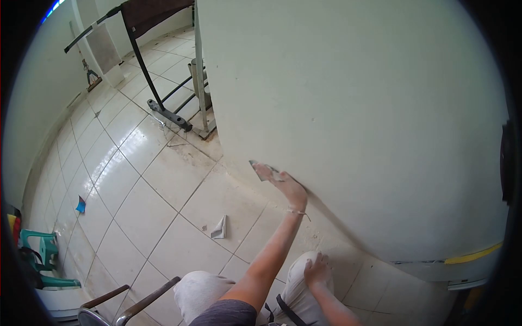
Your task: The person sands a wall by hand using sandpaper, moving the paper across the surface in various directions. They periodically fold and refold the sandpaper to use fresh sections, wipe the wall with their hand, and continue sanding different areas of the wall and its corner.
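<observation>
My left hand [283, 183] is pressed against the lower part of the pale wall [348, 98], holding a grey sheet of sandpaper [258, 169] flat under its fingers. One corner of the sheet sticks out past the fingertips. A thin band circles that wrist. My right hand [317, 271] rests on my knee in light trousers, fingers apart, with nothing in it. On the tiles left of my left forearm lies a folded grey-white piece of sheet [219, 227].
A black-framed stand [147, 70] with a grey foot stands beyond the wall's corner. At left are green stools [48, 250], a metal-framed chair [130, 309] and a blue scrap [81, 205]. A broom-like tool [92, 79] leans far back. Yellow tape [473, 255] runs along the wall at right.
</observation>
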Action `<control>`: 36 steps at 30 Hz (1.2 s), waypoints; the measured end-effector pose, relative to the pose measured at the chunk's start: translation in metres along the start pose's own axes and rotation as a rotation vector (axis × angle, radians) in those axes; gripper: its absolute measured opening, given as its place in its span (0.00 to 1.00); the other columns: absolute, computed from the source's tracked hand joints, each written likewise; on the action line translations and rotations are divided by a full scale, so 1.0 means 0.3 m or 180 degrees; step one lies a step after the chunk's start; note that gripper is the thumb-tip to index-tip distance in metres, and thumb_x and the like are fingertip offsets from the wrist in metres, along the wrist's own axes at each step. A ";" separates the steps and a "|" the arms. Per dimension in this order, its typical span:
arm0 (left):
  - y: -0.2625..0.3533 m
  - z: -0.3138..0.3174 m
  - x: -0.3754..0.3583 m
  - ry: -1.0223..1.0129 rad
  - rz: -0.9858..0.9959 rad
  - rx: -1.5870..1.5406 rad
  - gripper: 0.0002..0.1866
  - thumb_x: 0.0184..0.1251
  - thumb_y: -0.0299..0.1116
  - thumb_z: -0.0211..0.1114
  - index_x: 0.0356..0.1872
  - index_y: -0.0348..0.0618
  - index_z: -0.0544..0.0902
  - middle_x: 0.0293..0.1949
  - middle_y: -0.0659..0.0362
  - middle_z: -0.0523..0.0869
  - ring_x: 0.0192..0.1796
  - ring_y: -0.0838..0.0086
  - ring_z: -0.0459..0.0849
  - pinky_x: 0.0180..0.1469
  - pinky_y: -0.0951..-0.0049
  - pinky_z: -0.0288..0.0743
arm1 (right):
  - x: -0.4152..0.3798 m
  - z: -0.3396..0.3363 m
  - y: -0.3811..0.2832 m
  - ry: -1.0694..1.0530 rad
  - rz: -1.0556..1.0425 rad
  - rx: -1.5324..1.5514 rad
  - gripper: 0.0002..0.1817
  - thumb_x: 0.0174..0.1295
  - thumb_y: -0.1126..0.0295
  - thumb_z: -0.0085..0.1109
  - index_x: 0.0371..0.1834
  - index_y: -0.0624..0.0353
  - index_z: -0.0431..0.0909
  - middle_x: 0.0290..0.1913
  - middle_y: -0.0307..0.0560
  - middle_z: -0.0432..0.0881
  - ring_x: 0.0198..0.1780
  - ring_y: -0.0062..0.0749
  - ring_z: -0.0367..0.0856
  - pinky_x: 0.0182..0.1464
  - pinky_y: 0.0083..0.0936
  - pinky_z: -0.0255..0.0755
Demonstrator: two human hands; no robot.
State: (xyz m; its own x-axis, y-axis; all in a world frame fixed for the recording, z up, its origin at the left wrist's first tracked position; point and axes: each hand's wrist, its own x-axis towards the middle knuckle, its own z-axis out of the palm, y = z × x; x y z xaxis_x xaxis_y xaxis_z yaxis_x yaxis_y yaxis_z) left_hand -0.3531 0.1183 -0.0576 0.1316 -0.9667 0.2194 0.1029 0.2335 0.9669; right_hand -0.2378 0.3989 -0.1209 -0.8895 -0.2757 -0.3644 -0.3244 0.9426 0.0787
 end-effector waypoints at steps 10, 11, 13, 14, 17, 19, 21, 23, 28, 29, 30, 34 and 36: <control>-0.380 -0.082 0.495 -0.0195 -0.0065 -0.0740 0.37 0.88 0.50 0.32 0.83 0.35 0.39 0.85 0.46 0.37 0.86 0.51 0.38 0.85 0.56 0.31 | 0.008 -0.023 0.012 -0.0008 -0.0009 0.0013 0.32 0.72 0.48 0.52 0.74 0.53 0.67 0.72 0.57 0.72 0.72 0.60 0.71 0.72 0.60 0.61; -0.538 -0.098 0.505 -0.0325 -0.0536 -0.1058 0.36 0.88 0.49 0.32 0.83 0.34 0.39 0.85 0.46 0.36 0.86 0.51 0.37 0.85 0.56 0.31 | 0.014 -0.028 0.013 -0.0071 0.0018 0.0052 0.33 0.72 0.48 0.52 0.75 0.53 0.67 0.73 0.57 0.71 0.73 0.61 0.70 0.73 0.60 0.60; -0.582 -0.120 0.431 -0.0351 -0.0916 -0.1335 0.35 0.88 0.47 0.31 0.83 0.34 0.38 0.85 0.46 0.34 0.86 0.52 0.36 0.85 0.57 0.32 | 0.020 -0.035 0.011 -0.0200 0.0055 0.0139 0.34 0.72 0.47 0.52 0.76 0.52 0.67 0.76 0.58 0.68 0.75 0.64 0.67 0.75 0.60 0.58; -0.520 -0.097 0.336 -0.0247 -0.0823 -0.1303 0.35 0.88 0.46 0.30 0.83 0.34 0.38 0.85 0.45 0.34 0.86 0.52 0.36 0.85 0.56 0.32 | 0.025 -0.039 0.008 -0.0170 0.0035 0.0131 0.34 0.72 0.47 0.51 0.76 0.53 0.67 0.76 0.58 0.69 0.75 0.64 0.67 0.75 0.60 0.58; -0.402 -0.055 0.127 -0.0125 -0.0044 0.0146 0.35 0.88 0.47 0.32 0.83 0.35 0.38 0.84 0.42 0.41 0.85 0.51 0.43 0.84 0.54 0.34 | 0.011 -0.036 0.004 -0.0165 0.0039 0.0112 0.34 0.72 0.47 0.51 0.76 0.53 0.67 0.76 0.58 0.69 0.75 0.64 0.67 0.75 0.60 0.59; -0.323 -0.066 0.085 -0.0231 -0.0151 0.0043 0.37 0.87 0.49 0.34 0.83 0.34 0.38 0.83 0.41 0.46 0.84 0.50 0.47 0.84 0.52 0.35 | 0.013 -0.039 0.004 -0.0179 0.0045 0.0090 0.34 0.72 0.47 0.51 0.77 0.53 0.66 0.76 0.58 0.69 0.74 0.64 0.68 0.74 0.60 0.59; -0.310 -0.108 0.126 0.0007 -0.0155 0.0045 0.40 0.86 0.51 0.38 0.83 0.34 0.36 0.79 0.41 0.56 0.80 0.52 0.57 0.81 0.53 0.45 | 0.011 -0.026 0.013 -0.0139 0.0044 0.0092 0.33 0.72 0.48 0.53 0.75 0.53 0.67 0.74 0.57 0.70 0.73 0.62 0.69 0.74 0.57 0.61; -0.332 -0.131 0.194 0.0320 -0.0434 -0.0218 0.41 0.85 0.53 0.42 0.83 0.35 0.40 0.74 0.43 0.65 0.73 0.54 0.67 0.77 0.55 0.56 | 0.018 -0.025 0.015 -0.0069 0.0029 0.0090 0.32 0.72 0.49 0.54 0.75 0.53 0.68 0.73 0.57 0.71 0.72 0.61 0.70 0.73 0.56 0.61; -0.365 -0.236 0.362 -0.0171 -0.1264 0.0775 0.36 0.82 0.55 0.49 0.75 0.32 0.69 0.58 0.49 0.77 0.54 0.61 0.81 0.61 0.61 0.74 | 0.013 -0.036 0.012 -0.0030 -0.0016 0.0059 0.32 0.72 0.48 0.53 0.74 0.53 0.68 0.72 0.57 0.71 0.71 0.61 0.71 0.72 0.55 0.62; -0.350 -0.239 0.373 -0.0144 -0.1282 0.0985 0.34 0.81 0.54 0.50 0.71 0.31 0.73 0.58 0.49 0.77 0.55 0.60 0.81 0.61 0.61 0.74 | 0.016 -0.034 0.011 -0.0018 -0.0017 0.0050 0.32 0.72 0.48 0.53 0.74 0.53 0.68 0.72 0.58 0.71 0.71 0.61 0.70 0.72 0.56 0.62; -0.317 -0.237 0.389 -0.0128 -0.1299 0.1198 0.33 0.81 0.54 0.50 0.66 0.30 0.78 0.59 0.49 0.76 0.55 0.60 0.81 0.62 0.60 0.74 | 0.016 -0.032 0.010 -0.0010 -0.0008 0.0044 0.33 0.72 0.48 0.53 0.75 0.53 0.68 0.72 0.58 0.71 0.71 0.62 0.70 0.72 0.56 0.62; -0.300 -0.205 0.418 0.0215 -0.1423 0.1592 0.33 0.80 0.54 0.51 0.58 0.28 0.84 0.61 0.49 0.74 0.58 0.58 0.80 0.63 0.60 0.74 | 0.007 -0.049 0.011 -0.0189 0.0035 0.0197 0.34 0.72 0.47 0.51 0.77 0.52 0.66 0.76 0.59 0.68 0.75 0.64 0.67 0.75 0.58 0.59; -0.374 -0.205 0.432 0.0264 -0.0967 0.1837 0.31 0.80 0.52 0.52 0.57 0.27 0.84 0.62 0.50 0.73 0.57 0.58 0.80 0.63 0.60 0.74 | 0.008 -0.030 0.018 -0.0111 0.0029 0.0164 0.34 0.72 0.48 0.52 0.77 0.53 0.66 0.75 0.59 0.69 0.73 0.63 0.68 0.75 0.58 0.59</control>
State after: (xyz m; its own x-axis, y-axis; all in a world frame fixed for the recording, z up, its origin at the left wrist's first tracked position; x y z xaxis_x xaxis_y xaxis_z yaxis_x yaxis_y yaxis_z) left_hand -0.2871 -0.0268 -0.1458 0.2579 -0.9641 -0.0629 -0.3948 -0.1646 0.9039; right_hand -0.2445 0.4019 -0.1131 -0.8802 -0.2613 -0.3961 -0.2987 0.9537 0.0346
